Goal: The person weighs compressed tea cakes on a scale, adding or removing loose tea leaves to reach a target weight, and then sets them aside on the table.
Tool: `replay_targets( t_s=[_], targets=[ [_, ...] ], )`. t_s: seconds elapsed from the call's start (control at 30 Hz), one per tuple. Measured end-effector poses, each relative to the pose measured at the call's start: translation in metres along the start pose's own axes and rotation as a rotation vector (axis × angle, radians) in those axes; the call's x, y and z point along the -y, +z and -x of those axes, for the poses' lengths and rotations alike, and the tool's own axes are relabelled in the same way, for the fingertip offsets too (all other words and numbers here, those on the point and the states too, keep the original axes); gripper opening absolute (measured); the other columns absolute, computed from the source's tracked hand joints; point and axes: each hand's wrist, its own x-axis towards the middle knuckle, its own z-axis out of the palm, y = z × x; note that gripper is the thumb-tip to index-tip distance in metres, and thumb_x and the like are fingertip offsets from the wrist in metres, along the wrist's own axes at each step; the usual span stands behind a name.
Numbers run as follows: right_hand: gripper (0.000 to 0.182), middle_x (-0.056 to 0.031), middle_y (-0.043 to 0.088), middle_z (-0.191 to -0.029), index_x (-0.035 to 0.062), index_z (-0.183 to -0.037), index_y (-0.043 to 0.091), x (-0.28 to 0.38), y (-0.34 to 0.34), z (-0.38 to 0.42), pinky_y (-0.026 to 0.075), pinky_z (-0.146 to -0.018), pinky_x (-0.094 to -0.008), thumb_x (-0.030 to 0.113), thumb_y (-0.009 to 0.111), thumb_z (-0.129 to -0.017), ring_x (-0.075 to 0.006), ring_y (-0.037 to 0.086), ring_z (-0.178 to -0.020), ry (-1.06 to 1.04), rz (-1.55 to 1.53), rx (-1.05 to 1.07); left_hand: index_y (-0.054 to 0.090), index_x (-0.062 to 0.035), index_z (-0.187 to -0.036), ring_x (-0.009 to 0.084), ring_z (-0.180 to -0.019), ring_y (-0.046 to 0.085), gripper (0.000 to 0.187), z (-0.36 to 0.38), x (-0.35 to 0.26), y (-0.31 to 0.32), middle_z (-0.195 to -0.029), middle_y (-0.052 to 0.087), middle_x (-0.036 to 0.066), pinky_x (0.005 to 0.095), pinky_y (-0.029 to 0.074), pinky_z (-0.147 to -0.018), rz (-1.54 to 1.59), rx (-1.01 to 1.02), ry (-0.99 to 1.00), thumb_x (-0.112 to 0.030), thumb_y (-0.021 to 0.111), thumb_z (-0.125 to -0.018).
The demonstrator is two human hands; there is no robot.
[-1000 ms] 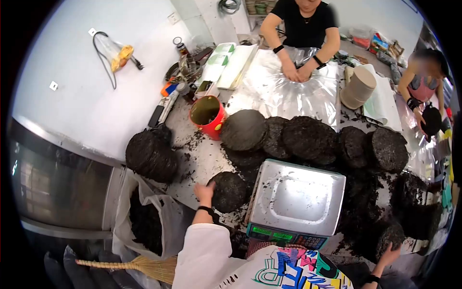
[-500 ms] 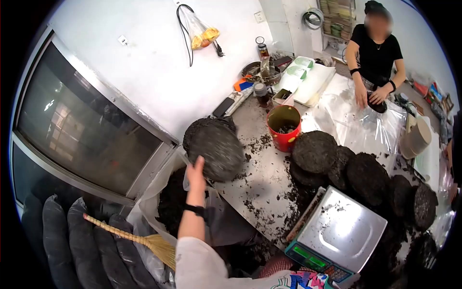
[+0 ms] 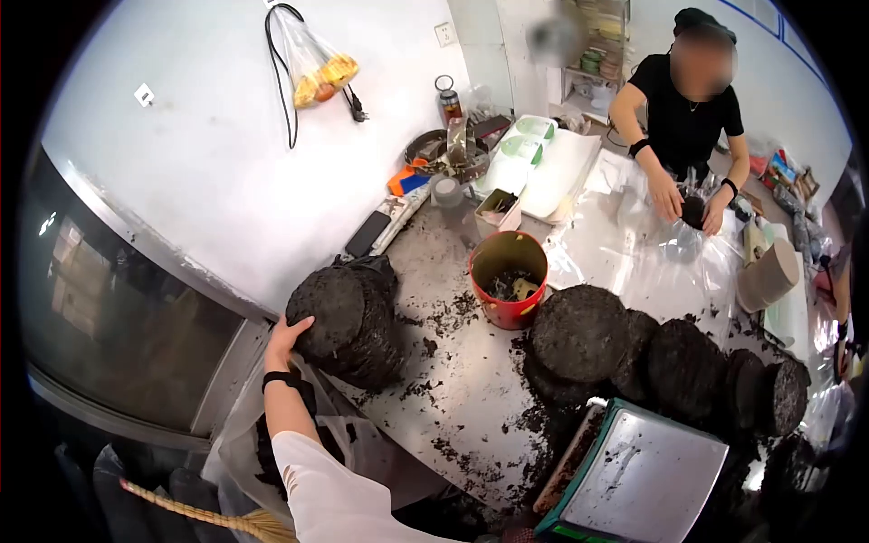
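Note:
My left hand is at the left edge of a dark, crumbly round cake that tops a leaning stack of similar cakes near the wall. My thumb lies over the cake's rim and the other fingers curl round its side, partly hidden. My right hand is out of view. More dark round cakes lean in a row across the table from the stack. Between them stands a red bucket with loose bits inside.
A scale with a metal top sits at the near right. Dark crumbs litter the table. Across it, a co-worker handles a dark piece over clear plastic. A plastic-lined container and a straw broom are low at left.
My left hand has brought the blurred cake left onto the stack by the wall. The view has shifted right and down. The co-worker's hands have moved round the dark piece.

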Motion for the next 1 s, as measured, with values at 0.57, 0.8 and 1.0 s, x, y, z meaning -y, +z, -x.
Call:
replay_targets(
  t_s=[0.57, 0.8, 1.0],
  targets=[
    [0.033, -0.0150, 0.055, -0.106, 0.0041, -0.099, 0.056, 0.176, -0.037, -0.015, 0.035, -0.095, -0.0430, 0.000, 0.061, -0.066, -0.0345, 0.049, -0.106, -0.336, -0.497, -0.135, 0.035, 0.0005, -0.134, 0.0297, -0.115, 0.049, 0.085, 0.215, 0.008, 0.157, -0.125, 0.049, 0.017, 0.0414, 0.043, -0.094, -0.196, 0.317, 0.246, -0.027, 0.081, -0.068],
    [0.034, -0.0171, 0.057, -0.110, -0.0006, -0.108, 0.056, -0.009, 0.076, -0.010, 0.040, -0.093, -0.0400, 0.004, 0.059, -0.075, -0.0352, 0.052, -0.103, 0.075, -0.584, -0.412, 0.036, 0.0024, -0.131, 0.0353, -0.112, 0.050, 0.072, 0.238, 0.005, 0.143, -0.123, 0.049, 0.020, 0.0445, 0.045, -0.091, -0.015, 0.133, 0.343, -0.026, 0.074, -0.076],
    [0.069, -0.0243, 0.048, -0.128, -0.0088, -0.126, 0.045, -0.117, 0.197, 0.020, 0.037, -0.098, -0.0379, 0.036, 0.070, -0.079, -0.0316, 0.049, -0.115, 0.527, -1.236, -0.086, 0.050, 0.0026, -0.122, 0.0303, -0.109, 0.053, 0.047, 0.287, -0.011, 0.156, -0.121, 0.054, 0.016, 0.0453, 0.047, -0.088, 0.643, 0.364, -0.169, -0.021, 0.065, -0.085]
  ],
)
